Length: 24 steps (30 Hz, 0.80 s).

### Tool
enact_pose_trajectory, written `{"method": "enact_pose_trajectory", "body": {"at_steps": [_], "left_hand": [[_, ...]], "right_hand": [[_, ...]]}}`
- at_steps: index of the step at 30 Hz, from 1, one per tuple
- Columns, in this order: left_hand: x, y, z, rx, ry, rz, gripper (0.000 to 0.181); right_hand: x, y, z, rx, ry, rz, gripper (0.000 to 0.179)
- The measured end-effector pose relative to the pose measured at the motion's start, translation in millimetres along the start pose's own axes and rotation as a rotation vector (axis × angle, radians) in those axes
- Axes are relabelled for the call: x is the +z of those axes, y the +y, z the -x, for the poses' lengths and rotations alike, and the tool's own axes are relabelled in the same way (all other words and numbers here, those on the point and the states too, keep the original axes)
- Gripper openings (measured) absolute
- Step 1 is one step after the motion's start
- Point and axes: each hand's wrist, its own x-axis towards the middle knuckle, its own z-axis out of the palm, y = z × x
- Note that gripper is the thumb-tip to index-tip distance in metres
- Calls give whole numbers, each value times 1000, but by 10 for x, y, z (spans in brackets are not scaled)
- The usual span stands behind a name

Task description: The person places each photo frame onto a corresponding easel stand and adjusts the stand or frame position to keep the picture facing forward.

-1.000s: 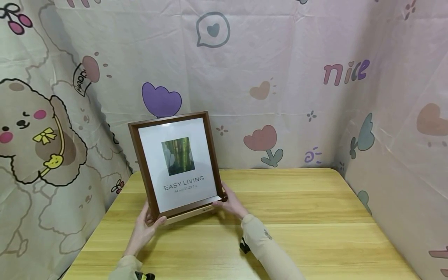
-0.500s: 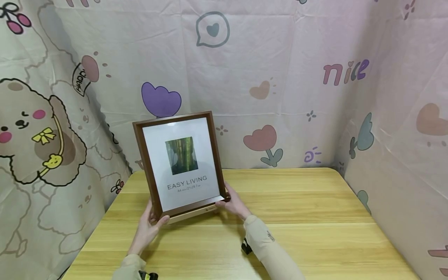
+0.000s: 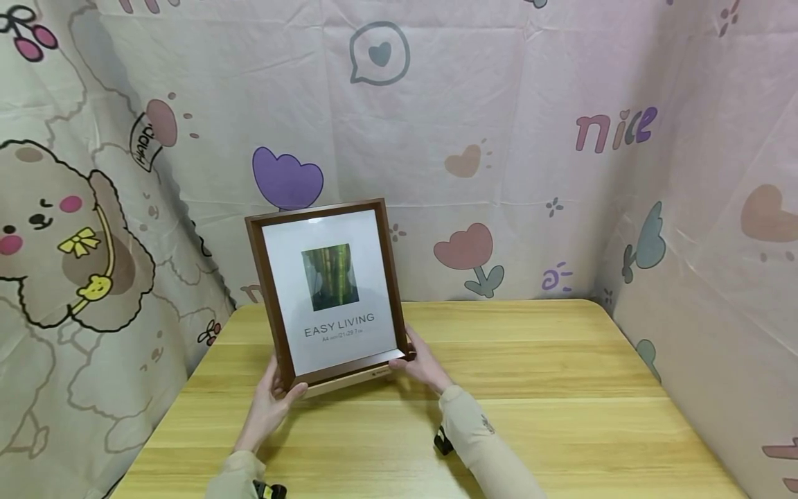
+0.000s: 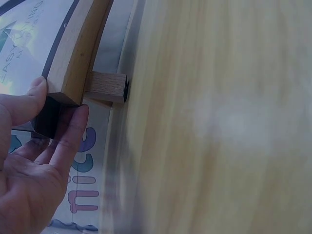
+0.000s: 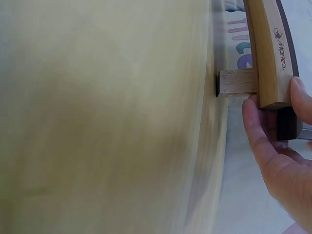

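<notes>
A brown picture frame point(image 3: 397, 298) with a white insert, a green bamboo picture and the words "EASY LIVING" leans back over the left half of the table, its left side lower in the head view. Its bottom edge sits on a pale wooden ledge point(image 3: 346, 382) of a stand, printed with small letters. A short wooden block point(image 4: 107, 87) with a black tip sticks out below the ledge. My left hand point(image 3: 267, 409) grips the lower left corner, thumb in front and fingers behind. At the lower right corner, my right hand point(image 3: 427, 364) pinches frame and ledge the same way.
The wood-grain table point(image 3: 530, 360) has rounded far corners. Behind it and at both sides hangs a pale cloth point(image 3: 530, 83) printed with hearts, flowers and a cartoon dog. A black strap point(image 3: 442, 441) shows at the right wrist.
Both hands and the picture frame with its stand have shifted steadily to the right, by a small distance. The tilt and the grip look the same.
</notes>
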Motion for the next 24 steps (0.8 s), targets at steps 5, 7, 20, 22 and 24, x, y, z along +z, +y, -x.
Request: {"method": "enact_pose_trajectory", "body": {"at_steps": [5,7,20,22,24], "left_hand": [[11,17,-8,-8,-8,14,97],[18,27,-15,-11,-10,19,97],[133,44,-60,1,3,34,95],[156,43,-69,11,4,39,95],[179,41,-79,19,8,43,94]], "right_hand": [[-21,2,18,-5,6,-10,97],[-32,15,20,-15,10,-14,97],[-107,67,65,-30,32,2,96],[-120,66,75,-22,39,-5,97],[-134,70,84,-17,45,-7,98]]}}
